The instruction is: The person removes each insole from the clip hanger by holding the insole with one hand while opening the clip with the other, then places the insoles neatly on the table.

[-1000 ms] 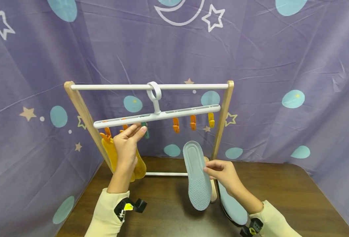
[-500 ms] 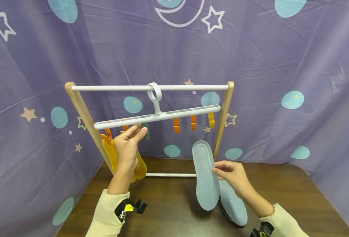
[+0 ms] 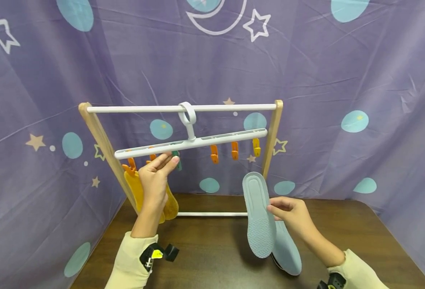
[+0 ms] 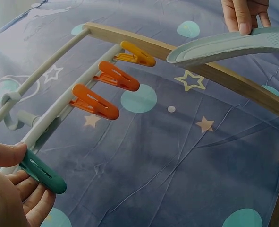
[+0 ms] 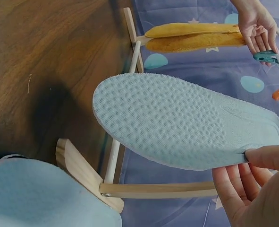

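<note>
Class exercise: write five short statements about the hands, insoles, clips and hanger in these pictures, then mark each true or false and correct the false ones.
1. The right hand holds a pale blue insole. True.
2. The white hanger hangs level. False: it slopes, its left end lower in the head view.
3. The left hand touches the green clip. True.
4. The yellow clip grips the pale blue insole. False: the yellow clip holds nothing.
5. An orange clip holds a yellow insole. True.
</note>
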Demonstrator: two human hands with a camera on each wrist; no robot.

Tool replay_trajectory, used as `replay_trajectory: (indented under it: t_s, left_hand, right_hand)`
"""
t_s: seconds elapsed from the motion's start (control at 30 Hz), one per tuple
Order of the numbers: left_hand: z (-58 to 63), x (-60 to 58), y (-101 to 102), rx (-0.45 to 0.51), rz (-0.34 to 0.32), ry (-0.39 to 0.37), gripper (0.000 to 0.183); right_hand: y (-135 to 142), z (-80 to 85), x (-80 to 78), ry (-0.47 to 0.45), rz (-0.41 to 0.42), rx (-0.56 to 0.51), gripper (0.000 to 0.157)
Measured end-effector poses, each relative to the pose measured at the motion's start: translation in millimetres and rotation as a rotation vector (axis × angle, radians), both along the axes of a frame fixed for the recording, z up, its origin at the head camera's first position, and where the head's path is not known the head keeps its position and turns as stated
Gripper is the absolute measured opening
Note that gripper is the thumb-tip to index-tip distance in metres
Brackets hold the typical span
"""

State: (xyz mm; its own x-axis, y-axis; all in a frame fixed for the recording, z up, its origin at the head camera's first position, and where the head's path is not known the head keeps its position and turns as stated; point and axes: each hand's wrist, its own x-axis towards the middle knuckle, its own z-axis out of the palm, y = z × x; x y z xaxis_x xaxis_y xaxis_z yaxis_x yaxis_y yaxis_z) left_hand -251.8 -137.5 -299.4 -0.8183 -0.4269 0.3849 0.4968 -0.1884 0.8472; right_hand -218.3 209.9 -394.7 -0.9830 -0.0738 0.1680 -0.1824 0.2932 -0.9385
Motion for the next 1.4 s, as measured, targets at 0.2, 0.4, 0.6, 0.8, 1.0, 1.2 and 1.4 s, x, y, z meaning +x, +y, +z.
replay_trajectory:
  t_s: [0.2,0.4,0.6,0.8,1.0,1.2,1.4]
  left_hand:
    - [1.0,-0.9,0,-0.008,0.003,0.006,0.037]
    - [0.7,-1.5,0,-0.016,0.002,0.003,0.036]
    - [0.3,-1.2,0,-0.024,-0.006,0.008,0.041]
    - [1.1,-1.1,-1,-0.032,0.001,-0.004,0.038]
    - [1.1,-0.6,0,-0.047,0.006,0.009,0.038]
    - [0.2,0.0,0,-0.055,0.003,0.007,0.039]
    - [0.4,-0.3,0,-0.057,0.003,0.006,0.035]
  right_hand:
    - [5,3.7,-0.4,0.004,-0.025,0.023,0.029]
    - [10,5.0,2.5,0.026,-0.052,0.029,0.029]
    - [15,5.4,5.0,0.041,-0.078,0.014,0.029]
    - [25,7.7,6.4,0.051,-0.106,-0.009,0.032]
    - [35,9.3,6.4,0.045,-0.113,-0.051,0.037]
    - [45,9.4,3.2,0.029,-0.132,-0.055,0.042]
    - [53,8.7,-1.9,-0.012,-0.14,-0.117,0.044]
